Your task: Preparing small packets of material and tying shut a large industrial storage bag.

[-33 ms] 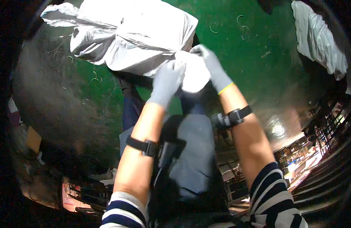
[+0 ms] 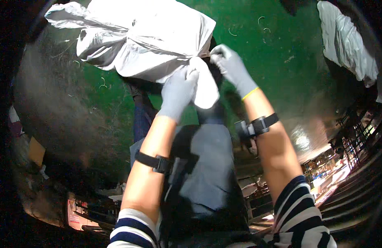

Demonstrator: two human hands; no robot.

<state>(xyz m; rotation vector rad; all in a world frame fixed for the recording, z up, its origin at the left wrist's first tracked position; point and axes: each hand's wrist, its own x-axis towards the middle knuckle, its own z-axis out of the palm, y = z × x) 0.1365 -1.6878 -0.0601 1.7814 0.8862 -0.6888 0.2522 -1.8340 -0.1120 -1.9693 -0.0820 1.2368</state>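
A large white cloth bundle (image 2: 166, 25) lies on the green floor, gathered into tight folds along its near side. From its near right corner a loose white cloth end (image 2: 206, 89) hangs toward me. My left hand (image 2: 178, 91), in a grey glove, is closed on this end just below the gather. My right hand (image 2: 229, 64), gloved alike, has its fingers pinched together right of the gather, off the hanging end. A thin brownish strip (image 2: 204, 55) shows between gather and right fingertips; whether they hold it is too small to tell.
Another crumpled white bundle (image 2: 346, 41) lies at the far right. Short pale curved scraps (image 2: 103, 82) are scattered over the green floor (image 2: 273, 74). A brown cardboard piece (image 2: 36, 151) sits at the left edge, and dark racks (image 2: 360, 132) stand at the right.
My right hand has moved slightly right and away from the loose cloth end. That end now hangs narrower and lower. My left hand has shifted a little left and keeps its grip.
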